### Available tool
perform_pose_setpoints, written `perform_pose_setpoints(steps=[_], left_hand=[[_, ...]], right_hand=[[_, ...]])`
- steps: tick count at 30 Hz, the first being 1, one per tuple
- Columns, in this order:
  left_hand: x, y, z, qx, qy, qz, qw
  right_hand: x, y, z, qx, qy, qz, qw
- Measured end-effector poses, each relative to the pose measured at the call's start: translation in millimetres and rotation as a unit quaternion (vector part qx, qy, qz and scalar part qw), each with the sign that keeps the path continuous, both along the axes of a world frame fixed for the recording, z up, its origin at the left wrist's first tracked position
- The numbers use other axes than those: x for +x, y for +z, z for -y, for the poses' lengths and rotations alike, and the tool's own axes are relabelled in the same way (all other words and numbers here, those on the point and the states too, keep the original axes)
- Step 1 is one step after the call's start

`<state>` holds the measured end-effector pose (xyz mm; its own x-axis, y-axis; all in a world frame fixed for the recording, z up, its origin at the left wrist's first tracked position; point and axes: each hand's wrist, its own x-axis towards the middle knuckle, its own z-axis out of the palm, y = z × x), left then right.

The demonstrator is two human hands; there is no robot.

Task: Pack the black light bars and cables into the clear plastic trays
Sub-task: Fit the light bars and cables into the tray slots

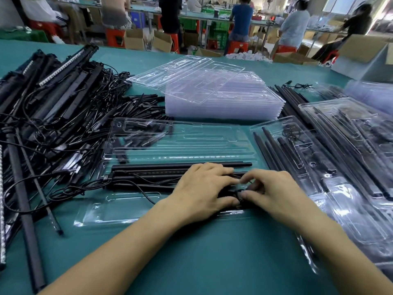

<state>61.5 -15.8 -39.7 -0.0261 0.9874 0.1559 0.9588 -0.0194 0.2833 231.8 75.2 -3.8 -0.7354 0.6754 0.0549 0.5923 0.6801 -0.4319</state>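
Teal table (212,258): clear tray (127,209) with light bars (161,167), cable (239,193)

Factory packing floor: workbenches (192,15), cartons (136,40)
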Motion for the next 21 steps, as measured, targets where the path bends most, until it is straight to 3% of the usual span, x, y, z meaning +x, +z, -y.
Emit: perform_pose_setpoints(steps=[9,15,19,21], left_hand=[[4,2,1,0.009,-0.017,-0.032,0.999],[5,5,4,0.03,-0.016,-0.029,0.999],[8,6,5,0.037,-0.022,-0.053,0.998],[8,7,4,0.034,-0.023,-0.054,0.998]], right_hand=[[2,-4,-9,0.02,-0.004,0.049,0.999],[8,-10,7,0.148,0.034,0.113,0.982],[14,-7,3,0.109,0.073,0.121,0.984],[15,-5,-3,0.067,0.069,0.08,0.992]])
